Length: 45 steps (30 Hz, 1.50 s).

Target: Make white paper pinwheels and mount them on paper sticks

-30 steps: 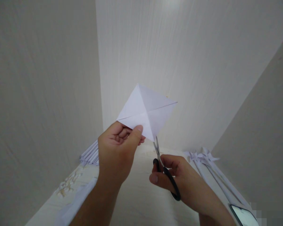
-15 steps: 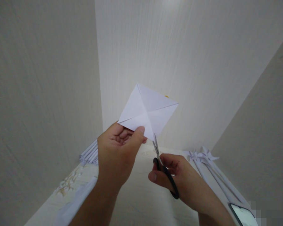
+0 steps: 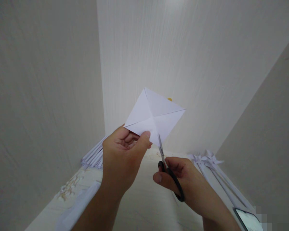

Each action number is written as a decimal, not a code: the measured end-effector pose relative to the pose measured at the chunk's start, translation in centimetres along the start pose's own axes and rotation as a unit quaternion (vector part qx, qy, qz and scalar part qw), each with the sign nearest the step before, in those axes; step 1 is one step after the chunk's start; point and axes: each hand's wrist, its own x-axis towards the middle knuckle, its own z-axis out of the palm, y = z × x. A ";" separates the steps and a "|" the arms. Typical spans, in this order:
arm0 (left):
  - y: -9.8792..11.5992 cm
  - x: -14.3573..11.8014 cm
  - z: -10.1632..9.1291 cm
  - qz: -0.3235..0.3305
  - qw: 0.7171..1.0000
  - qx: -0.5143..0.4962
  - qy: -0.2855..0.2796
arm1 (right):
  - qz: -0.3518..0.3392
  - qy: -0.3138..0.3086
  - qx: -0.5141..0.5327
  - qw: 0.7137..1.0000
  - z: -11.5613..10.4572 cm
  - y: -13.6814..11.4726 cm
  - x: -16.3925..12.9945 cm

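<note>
My left hand [image 3: 121,157] holds up a white square of paper [image 3: 156,115] by its lower left edge, thumb in front and fingers behind. The paper shows two diagonal creases crossing at its middle. My right hand [image 3: 183,181] grips black-handled scissors [image 3: 170,175] just below the paper. The thin metal blades point up and overlap the paper's bottom corner along a crease.
A pale table top [image 3: 144,202] lies below, boxed in by cream walls. Rolled white paper sticks [image 3: 93,157] are piled at the back left. Paper pinwheels on sticks [image 3: 210,163] lie at the right, and a phone [image 3: 248,219] at the bottom right corner.
The paper and my left hand have shifted slightly right and down. The scissor blades have moved up onto the paper's bottom corner.
</note>
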 end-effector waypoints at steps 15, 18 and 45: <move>-0.1 -0.1 0.0 -0.002 1.000 -0.005 -0.002 | -0.016 0.013 -0.002 1.000 0.0 0.2 -0.1; -0.2 -0.1 -0.1 0.003 1.000 -0.009 -0.001 | -0.014 0.009 -0.003 1.000 -0.1 0.3 -0.1; 0.1 0.1 -0.2 0.031 0.998 0.032 -0.040 | 0.027 -0.016 -0.002 1.000 -0.1 0.1 0.0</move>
